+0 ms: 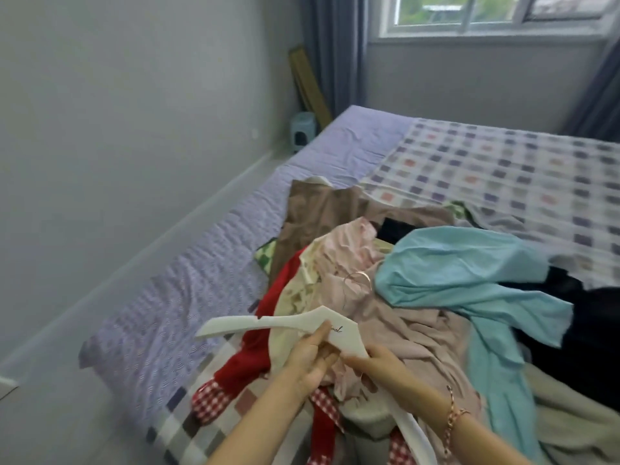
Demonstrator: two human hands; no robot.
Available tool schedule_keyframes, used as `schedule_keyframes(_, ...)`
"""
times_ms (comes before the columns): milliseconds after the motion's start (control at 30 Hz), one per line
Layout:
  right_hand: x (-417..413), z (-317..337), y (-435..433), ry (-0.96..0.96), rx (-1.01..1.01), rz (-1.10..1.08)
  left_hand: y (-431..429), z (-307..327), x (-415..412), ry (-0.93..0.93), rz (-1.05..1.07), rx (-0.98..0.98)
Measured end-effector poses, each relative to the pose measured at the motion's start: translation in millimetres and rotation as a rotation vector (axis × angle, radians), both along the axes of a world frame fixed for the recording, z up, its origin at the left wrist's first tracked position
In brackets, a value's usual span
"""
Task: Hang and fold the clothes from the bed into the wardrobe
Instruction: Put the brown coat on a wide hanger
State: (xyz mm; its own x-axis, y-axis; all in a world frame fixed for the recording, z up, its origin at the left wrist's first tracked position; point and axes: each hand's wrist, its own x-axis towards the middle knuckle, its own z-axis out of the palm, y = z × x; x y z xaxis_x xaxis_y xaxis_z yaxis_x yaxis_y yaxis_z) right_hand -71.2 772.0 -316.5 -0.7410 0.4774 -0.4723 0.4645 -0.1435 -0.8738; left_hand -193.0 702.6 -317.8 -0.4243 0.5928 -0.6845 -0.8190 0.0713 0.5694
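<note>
1. White plastic hanger (268, 322) is held w/ both hands just above the clothes pile (322, 216) on the bed (208, 273); wardrobe not in view.
2. Step in hand, prob.: dressing the hanger w/ the pink garment (396, 327). Best to find the neck opening first, then slide one arm in at a time.
3. Left hand (310, 359): fingers curled under the hanger's middle, thumb on top.
4. Right hand (379, 362): closed on the hanger's near end; it may also pinch pink cloth, but blur hides that.

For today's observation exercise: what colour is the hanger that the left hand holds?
The hanger is white; head view.
</note>
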Motion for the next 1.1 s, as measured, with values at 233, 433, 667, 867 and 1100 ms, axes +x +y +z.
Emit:
schedule_keyframes(233, -13.9, -9.2, 5.6, 0.076, 0.264, -0.073, 44.4, -3.1, 16.1, 0.392, -0.332, -0.232)
schedule_keyframes(433, -17.0, -4.8, 39.4, 0.049, 0.491, -0.323, 57.9, 4.1, -41.4, 0.408, -0.666, -0.26)
schedule_keyframes(667, -42.4, 7.1, 81.5, -0.143, 0.655, 0.007, 76.8, 30.1, -97.3, 0.192, -1.242, 0.0)
schedule_keyframes(867, -78.9, -22.7, 131.9, -0.312, 0.662, -0.027, 124.4, -22.4, -158.1, 0.645, -1.219, -0.197)
schedule_keyframes(1100, -93.2, -73.4, 213.6, -0.628, 0.737, -0.073, 145.3, -115.0, -279.1, 0.828, -0.671, -0.568)
